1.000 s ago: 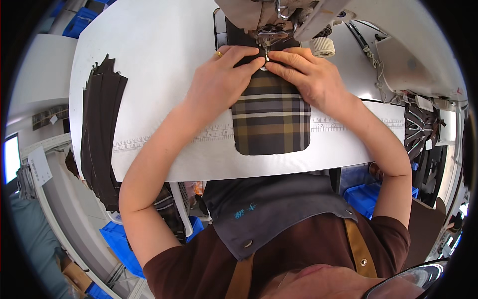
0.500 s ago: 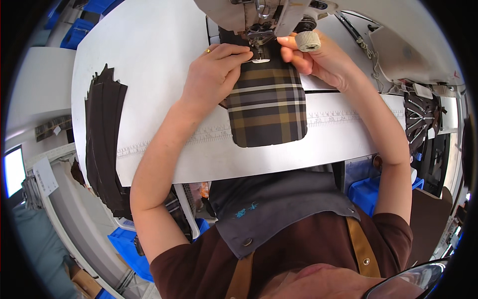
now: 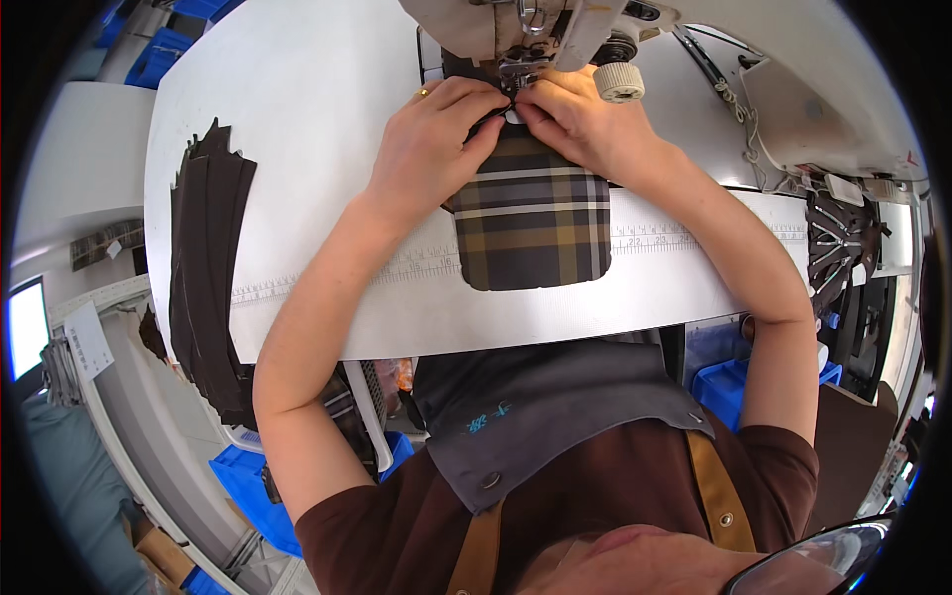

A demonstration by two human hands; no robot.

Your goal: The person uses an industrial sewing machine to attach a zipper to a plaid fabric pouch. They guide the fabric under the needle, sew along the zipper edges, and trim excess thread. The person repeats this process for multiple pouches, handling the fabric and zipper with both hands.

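Observation:
A plaid fabric piece [image 3: 535, 233] in black, brown and white lies under the sewing machine head [image 3: 466, 25], its rounded end toward me. My left hand [image 3: 426, 144] rests at its far left side, thumb and fingers pinched on dark cloth just in front of the presser foot [image 3: 518, 74]. From the right, my right hand [image 3: 590, 124] reaches to the same spot, also pinching. The fingertips of both hands nearly meet there. The exact edge they grip is small and partly hidden by the fingers.
A stack of dark brown fabric strips [image 3: 208, 268] hangs over the left table edge. A printed ruler strip [image 3: 407, 266] crosses the white table [image 3: 297, 198]. The machine's ribbed knob [image 3: 620, 82] is close to my right hand. Blue bins [image 3: 248, 496] stand below the table.
My right hand has moved left from beside the machine's knob to the cloth by the presser foot, joining my left hand. The plaid piece has hardly shifted.

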